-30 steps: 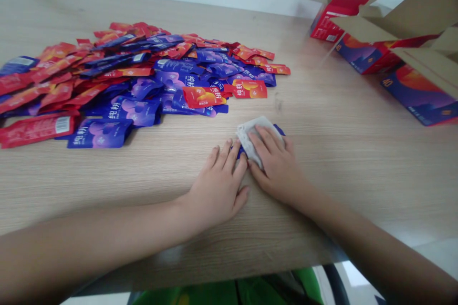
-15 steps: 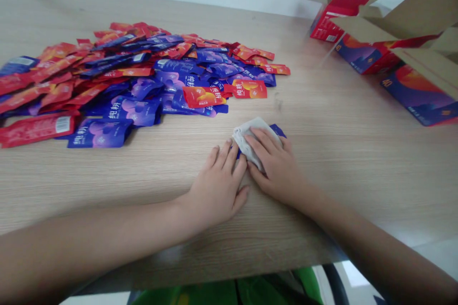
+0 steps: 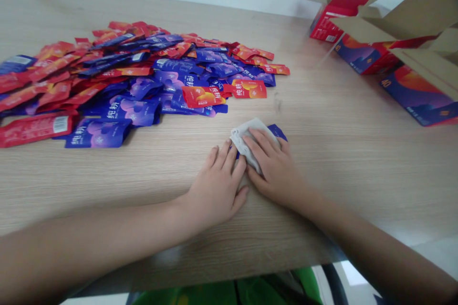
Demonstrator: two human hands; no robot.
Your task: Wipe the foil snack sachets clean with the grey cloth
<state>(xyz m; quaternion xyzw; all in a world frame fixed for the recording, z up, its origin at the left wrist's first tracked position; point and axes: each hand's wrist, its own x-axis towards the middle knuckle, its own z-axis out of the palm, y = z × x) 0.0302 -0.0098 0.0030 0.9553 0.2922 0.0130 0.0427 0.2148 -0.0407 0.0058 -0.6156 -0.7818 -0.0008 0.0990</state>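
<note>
A folded white cloth (image 3: 252, 142) lies over a blue packet (image 3: 277, 131), whose corner shows at the cloth's upper right and a sliver at its left. My right hand (image 3: 274, 164) is on the cloth, fingers laid over it and pressing it flat. My left hand (image 3: 218, 183) rests palm down with its fingers apart, fingertips at the left edge of the cloth and packet. Most of the packet is hidden. A heap of red packets (image 3: 205, 96) and blue packets (image 3: 98, 133) spreads over the left and middle of the table.
The wooden table (image 3: 339, 152) runs back to a pale wall. At the right back stand a small open red box (image 3: 332, 19), an open blue and red box (image 3: 365, 55) and another open box (image 3: 417, 93), their cardboard flaps spread outward.
The cloth and my right hand have shifted very slightly left. My left hand stays in nearly the same place.
</note>
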